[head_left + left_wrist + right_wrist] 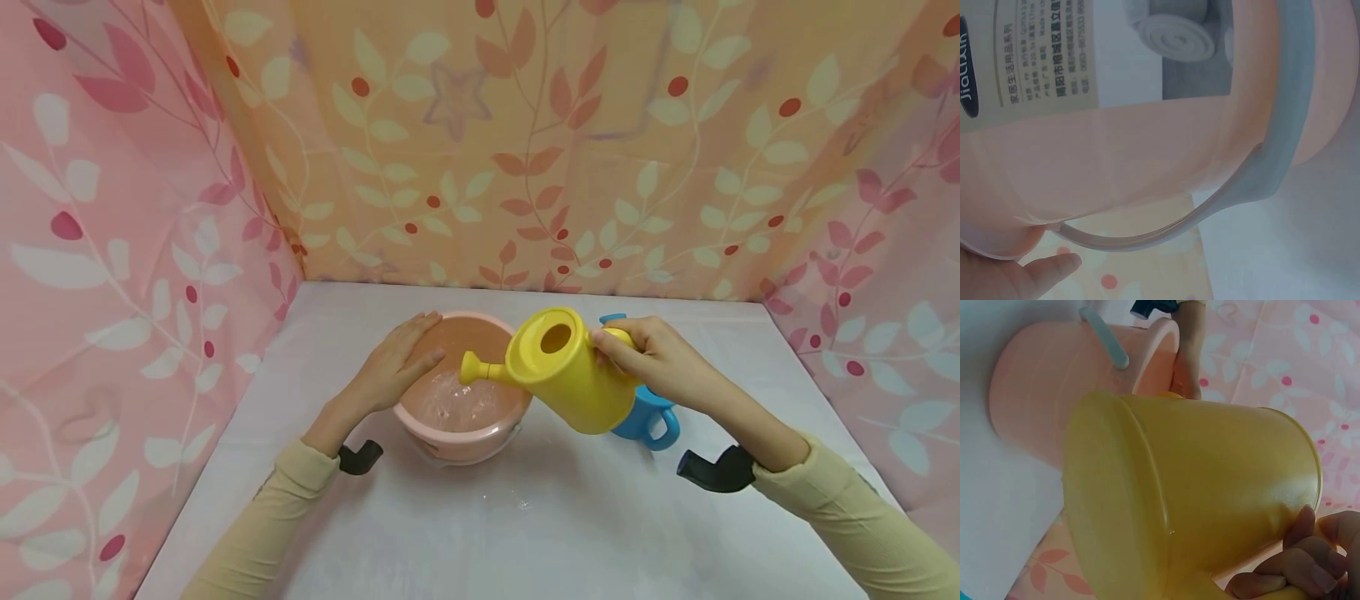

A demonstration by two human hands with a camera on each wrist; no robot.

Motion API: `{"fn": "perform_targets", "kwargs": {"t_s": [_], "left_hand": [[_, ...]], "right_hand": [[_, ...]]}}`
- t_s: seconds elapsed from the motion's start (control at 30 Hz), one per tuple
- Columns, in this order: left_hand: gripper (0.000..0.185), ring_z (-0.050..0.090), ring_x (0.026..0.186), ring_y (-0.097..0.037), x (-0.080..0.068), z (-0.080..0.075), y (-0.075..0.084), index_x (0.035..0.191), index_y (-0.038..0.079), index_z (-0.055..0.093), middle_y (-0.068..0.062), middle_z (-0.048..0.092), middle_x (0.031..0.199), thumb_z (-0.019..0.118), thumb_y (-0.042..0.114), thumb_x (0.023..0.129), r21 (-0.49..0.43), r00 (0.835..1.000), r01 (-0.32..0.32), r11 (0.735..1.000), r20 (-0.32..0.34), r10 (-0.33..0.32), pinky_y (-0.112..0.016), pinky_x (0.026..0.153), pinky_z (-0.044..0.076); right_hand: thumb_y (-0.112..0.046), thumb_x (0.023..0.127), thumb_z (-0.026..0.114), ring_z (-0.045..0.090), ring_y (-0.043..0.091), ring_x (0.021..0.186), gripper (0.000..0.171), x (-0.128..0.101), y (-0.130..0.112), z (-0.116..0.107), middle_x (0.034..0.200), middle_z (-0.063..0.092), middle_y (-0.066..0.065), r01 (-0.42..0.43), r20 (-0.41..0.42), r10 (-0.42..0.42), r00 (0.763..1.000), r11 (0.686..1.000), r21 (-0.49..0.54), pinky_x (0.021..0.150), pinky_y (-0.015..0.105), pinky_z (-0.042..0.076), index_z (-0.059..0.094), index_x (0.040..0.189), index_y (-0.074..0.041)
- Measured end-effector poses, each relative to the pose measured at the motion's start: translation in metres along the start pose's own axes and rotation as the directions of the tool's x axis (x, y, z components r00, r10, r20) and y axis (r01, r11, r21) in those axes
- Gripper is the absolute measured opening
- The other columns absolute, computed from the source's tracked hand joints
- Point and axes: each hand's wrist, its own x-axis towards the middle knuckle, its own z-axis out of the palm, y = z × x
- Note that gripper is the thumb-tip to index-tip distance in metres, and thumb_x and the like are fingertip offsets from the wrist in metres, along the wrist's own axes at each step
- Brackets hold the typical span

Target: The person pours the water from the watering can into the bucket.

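My right hand (660,358) grips the handle of a yellow watering can (581,392), its fingers curled round it in the right wrist view. The can is tilted left, its spout reaching over a pink bucket (465,442). Rippling water (457,404) shows inside the bucket. At the bucket's left rim rests my left hand (386,367), fingers fairly straight. In the left wrist view the bucket's label (1029,56) and pale grey-green handle (1235,181) fill much of the picture, with part of the hand at the lower left.
Partly hidden behind the yellow can stands a blue vessel with a looped handle (663,429). Small drops of water (521,503) lie on the white-covered table (585,533). Leaf-patterned cloth walls (510,150) enclose the back and both sides.
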Motion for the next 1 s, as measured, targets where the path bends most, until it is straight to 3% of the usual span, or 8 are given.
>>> {"fn": "perform_targets", "kwargs": {"t_s": [0.47, 1.0], "left_hand": [[0.063, 0.016, 0.142, -0.022, -0.0014, 0.0, 0.0014, 0.147, 0.024, 0.026, 0.002, 0.025, 0.152, 0.038, 0.056, 0.094, -0.007, 1.0, 0.003, 1.0, 0.008, -0.003, -0.054, 0.111, 0.019], [0.063, 0.017, 0.142, -0.022, -0.0002, 0.0, 0.0015, 0.147, 0.023, 0.027, 0.002, 0.026, 0.152, 0.038, 0.054, 0.094, -0.004, 1.0, 0.0, 1.0, 0.002, 0.0, -0.053, 0.111, 0.019]], "right_hand": [[-0.033, 0.096, 0.049, 0.038, 0.013, 0.042, 0.032, 0.0013, -0.0008, -0.0015, 0.057, 0.037, 0.003, -0.018, 0.017, 0.018, 1.0, 1.0, -0.005, 0.039, 0.021, 0.034, 0.056, 0.078, -0.007], [-0.036, 0.097, 0.048, 0.047, 0.021, 0.052, 0.035, 0.0051, 0.0005, -0.0026, 0.059, 0.04, 0.004, -0.036, 0.025, 0.037, 0.999, 0.999, -0.034, 0.046, 0.025, 0.043, 0.056, 0.078, -0.008]]}}
